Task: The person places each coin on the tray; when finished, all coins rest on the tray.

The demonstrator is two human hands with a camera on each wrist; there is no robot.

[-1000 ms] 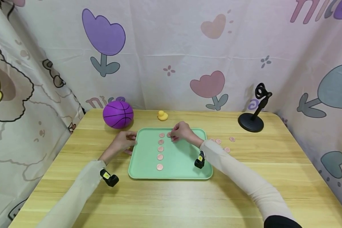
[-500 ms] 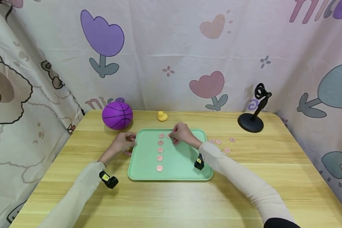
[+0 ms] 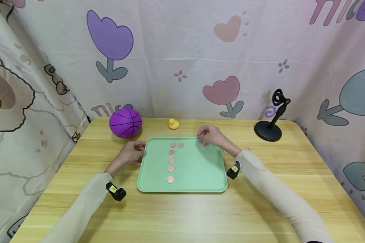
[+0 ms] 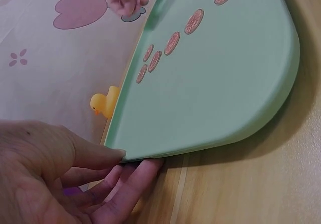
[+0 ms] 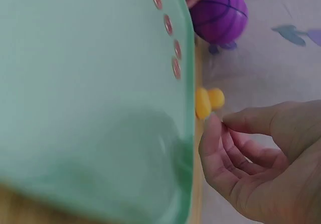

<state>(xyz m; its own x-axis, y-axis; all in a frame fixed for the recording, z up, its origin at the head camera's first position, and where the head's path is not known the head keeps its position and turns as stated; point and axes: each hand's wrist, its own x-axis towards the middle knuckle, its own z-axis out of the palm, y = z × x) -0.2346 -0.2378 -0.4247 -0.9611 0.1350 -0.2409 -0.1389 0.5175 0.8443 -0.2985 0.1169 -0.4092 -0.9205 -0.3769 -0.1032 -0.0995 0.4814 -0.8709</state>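
Note:
My left hand (image 3: 130, 153) grips the left rim of a mint-green tray (image 3: 197, 175), thumb on top of the edge and fingers under it in the left wrist view. Several copper-coloured coins (image 3: 171, 160) lie flat on the tray in a column running front to back. Beside the farthest one lies another coin (image 3: 180, 145), to its right. My right hand (image 3: 212, 135) hovers over the tray's back right part, fingers loosely curled. Thumb and index tips almost meet in the right wrist view, and I see nothing held between them.
A few more coins (image 3: 247, 148) lie on the table right of the tray, partly hidden by the right arm. Behind the tray sit a purple ball (image 3: 126, 123) and a yellow rubber duck (image 3: 173, 124). A black stand (image 3: 268, 130) occupies the back right.
My right hand has let go of the coin beside the column's far end and moved right, away from it. The left hand has stayed at the tray's rim.

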